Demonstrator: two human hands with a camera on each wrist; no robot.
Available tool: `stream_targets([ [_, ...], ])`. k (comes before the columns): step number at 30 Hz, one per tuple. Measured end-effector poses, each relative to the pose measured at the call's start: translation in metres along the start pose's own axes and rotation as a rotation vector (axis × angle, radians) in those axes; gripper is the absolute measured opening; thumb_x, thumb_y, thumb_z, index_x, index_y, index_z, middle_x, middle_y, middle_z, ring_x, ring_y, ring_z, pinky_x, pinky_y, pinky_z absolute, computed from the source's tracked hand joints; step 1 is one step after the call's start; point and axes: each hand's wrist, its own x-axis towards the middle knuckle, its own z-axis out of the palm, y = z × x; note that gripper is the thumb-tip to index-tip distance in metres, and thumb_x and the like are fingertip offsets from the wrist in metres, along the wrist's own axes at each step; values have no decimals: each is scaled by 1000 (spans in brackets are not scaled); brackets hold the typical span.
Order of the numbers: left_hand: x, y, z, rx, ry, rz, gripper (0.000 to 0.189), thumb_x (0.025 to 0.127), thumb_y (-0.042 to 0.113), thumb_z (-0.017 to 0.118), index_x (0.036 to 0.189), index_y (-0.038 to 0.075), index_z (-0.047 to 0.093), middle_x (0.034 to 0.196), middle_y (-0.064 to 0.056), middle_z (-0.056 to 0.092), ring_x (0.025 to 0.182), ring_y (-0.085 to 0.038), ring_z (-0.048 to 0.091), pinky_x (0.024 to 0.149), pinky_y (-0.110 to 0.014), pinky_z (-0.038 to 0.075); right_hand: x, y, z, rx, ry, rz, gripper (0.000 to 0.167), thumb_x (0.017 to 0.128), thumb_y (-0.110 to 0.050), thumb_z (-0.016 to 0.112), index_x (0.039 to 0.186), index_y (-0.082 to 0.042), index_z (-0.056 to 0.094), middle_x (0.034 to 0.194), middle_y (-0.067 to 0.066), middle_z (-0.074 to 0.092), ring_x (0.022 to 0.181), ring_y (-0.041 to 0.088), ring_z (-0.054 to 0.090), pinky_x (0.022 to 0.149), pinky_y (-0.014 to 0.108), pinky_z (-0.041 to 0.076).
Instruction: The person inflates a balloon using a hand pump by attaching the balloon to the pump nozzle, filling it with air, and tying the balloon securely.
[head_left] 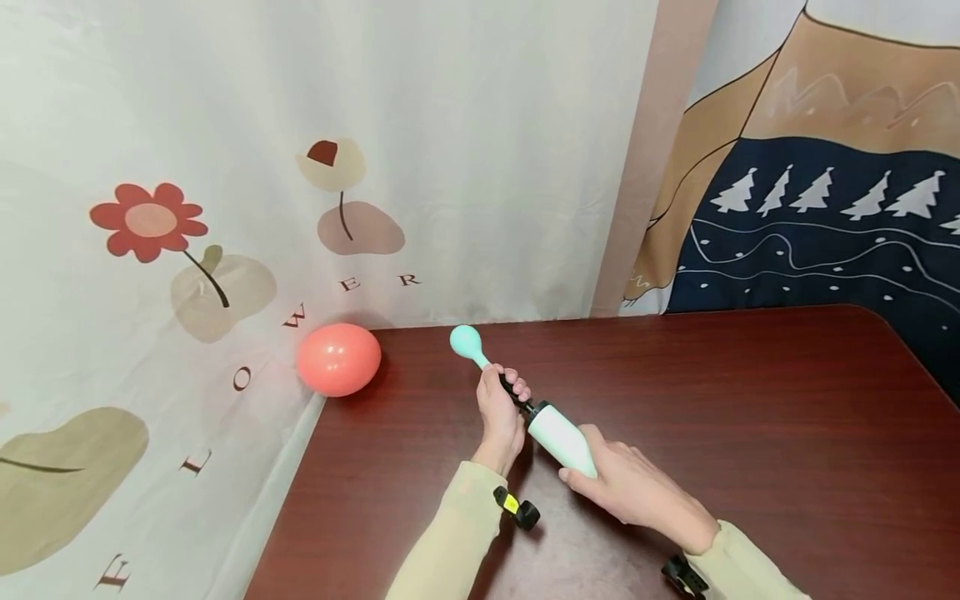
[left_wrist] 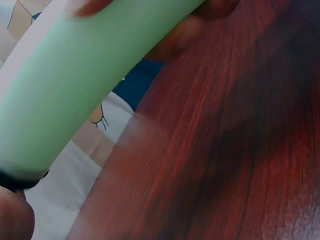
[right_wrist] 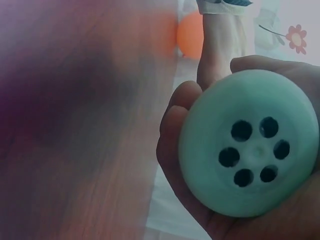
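Observation:
A balloon pump (head_left: 561,439) with a mint-green body and black front slants over the table. My right hand (head_left: 633,485) grips the rear of its body. Around the black front part, my left hand (head_left: 501,415) is curled, holding the neck of a small, slightly inflated mint balloon (head_left: 466,342). The bulb of that balloon sticks out beyond the left fingers. In the right wrist view, the round end of the pump (right_wrist: 258,200) shows several dark holes, with right-hand fingers (right_wrist: 175,130) wrapped round its side. The pump body (left_wrist: 75,90) crosses the left wrist view close up.
A blown-up coral-red balloon (head_left: 340,360) rests at the table's far left corner, against the curtain. The dark reddish wooden table (head_left: 750,417) extends to the right. Behind it hangs a pale curtain (head_left: 487,167) printed with flowers, beside a dark-blue cloth (head_left: 825,242) with white trees.

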Motion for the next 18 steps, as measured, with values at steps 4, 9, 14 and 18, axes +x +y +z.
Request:
stream_targets([
  [4,2,4,3,44,8,1,23,113,19,34,92,13,43,71,2,47,52,-6,43,49,-15,37,6,-2,4,15,28,-1,50,96,-42,71,127,-7,53,82,-2,58,65,10,52,57,29,44],
  [9,18,19,2,21,40,39,25,113,19,32,91,13,43,70,2,46,50,-4,41,45,-13,34,0,-3,9,57,52,3,57,96,-46,71,137,-10,54,95,-3,64,74,8,55,63,29,46],
  [14,32,33,-5,-32,77,72,26,114,19,34,91,12,43,70,2,46,50,-4,41,45,-12,34,-20,0,4,57,35,5,58,97,-50,70,139,-13,54,100,-5,66,78,5,57,65,28,47],
  [18,30,32,-7,-29,62,65,26,114,20,32,91,13,43,70,2,46,51,-5,41,46,-13,35,-31,4,-1,34,23,-11,60,98,-52,67,140,-13,52,101,-5,66,79,5,57,66,28,46],
])
